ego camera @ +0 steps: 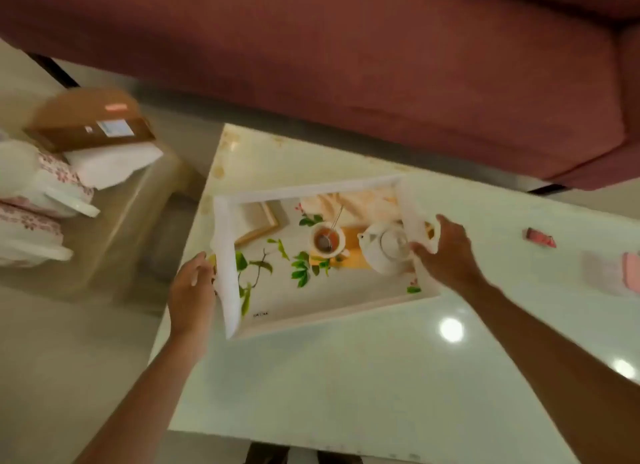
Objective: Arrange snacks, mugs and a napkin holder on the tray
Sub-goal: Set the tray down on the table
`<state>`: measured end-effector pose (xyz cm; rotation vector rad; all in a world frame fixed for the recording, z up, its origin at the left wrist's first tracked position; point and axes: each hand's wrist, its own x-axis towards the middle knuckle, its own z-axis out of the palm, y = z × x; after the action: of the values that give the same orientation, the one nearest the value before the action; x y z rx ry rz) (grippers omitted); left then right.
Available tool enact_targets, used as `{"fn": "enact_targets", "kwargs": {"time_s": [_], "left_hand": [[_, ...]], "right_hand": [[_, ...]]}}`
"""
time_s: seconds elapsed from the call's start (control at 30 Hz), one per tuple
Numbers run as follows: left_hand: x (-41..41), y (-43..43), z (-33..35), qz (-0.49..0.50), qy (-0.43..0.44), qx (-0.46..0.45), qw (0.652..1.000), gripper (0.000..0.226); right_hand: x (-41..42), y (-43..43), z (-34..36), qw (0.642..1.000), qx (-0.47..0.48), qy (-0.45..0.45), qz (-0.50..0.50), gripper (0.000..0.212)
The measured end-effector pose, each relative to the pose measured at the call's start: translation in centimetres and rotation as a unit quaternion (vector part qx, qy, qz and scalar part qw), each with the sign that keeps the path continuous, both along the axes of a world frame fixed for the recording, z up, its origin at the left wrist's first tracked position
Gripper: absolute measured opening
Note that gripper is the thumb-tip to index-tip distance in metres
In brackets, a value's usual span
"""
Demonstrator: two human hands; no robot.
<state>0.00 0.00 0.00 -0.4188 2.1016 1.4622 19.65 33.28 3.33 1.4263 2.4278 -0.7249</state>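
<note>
A white tray (227, 283) with a printed picture of a teapot, a cup and green leaves lies on the glossy white table (346, 377), near its left end. My left hand (192, 292) grips the tray's left rim. My right hand (446, 252) grips the handle cut-out in the right rim. Nothing stands on the tray. A small red snack packet (540, 238) lies on the table to the right. Pink items (628, 273) sit at the table's right edge, blurred.
A dark red sofa (346, 65) runs along the far side of the table. On a lower surface at the left stand white mugs with pink flowers (45, 193), a brown cardboard box (90, 124) and a white packet (114, 165).
</note>
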Motion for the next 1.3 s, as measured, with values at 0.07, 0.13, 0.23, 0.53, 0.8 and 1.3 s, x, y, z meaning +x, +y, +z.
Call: {"fn": "enact_targets", "kwargs": {"time_s": [0.07, 0.13, 0.23, 0.53, 0.8, 1.3], "left_hand": [[-0.3, 0.6, 0.2, 0.034, -0.028, 0.045, 0.998, 0.029], [-0.8, 0.8, 0.6, 0.044, -0.045, 0.063, 0.996, 0.029], [-1.1, 0.8, 1.0, 0.064, -0.065, 0.068, 0.993, 0.024], [-3.2, 2.1, 2.0, 0.045, -0.035, 0.023, 0.998, 0.031], [-3.8, 1.6, 2.5, -0.02, -0.032, -0.002, 0.999, 0.031], [-3.3, 0.7, 0.9, -0.013, -0.04, -0.008, 0.999, 0.033]], "right_hand": [[-0.7, 0.9, -1.0, 0.999, 0.025, 0.022, -0.038, 0.056], [-1.2, 1.5, -1.3, 0.995, 0.02, 0.052, -0.088, 0.044], [-1.3, 1.9, -2.0, 0.985, -0.033, 0.088, -0.147, 0.035], [1.9, 0.5, -2.0, 0.958, -0.082, 0.117, -0.25, 0.023], [7.7, -3.9, -3.0, 0.921, -0.143, 0.164, -0.323, 0.01], [7.2, -4.2, -3.9, 0.926, -0.127, 0.169, -0.314, 0.011]]}}
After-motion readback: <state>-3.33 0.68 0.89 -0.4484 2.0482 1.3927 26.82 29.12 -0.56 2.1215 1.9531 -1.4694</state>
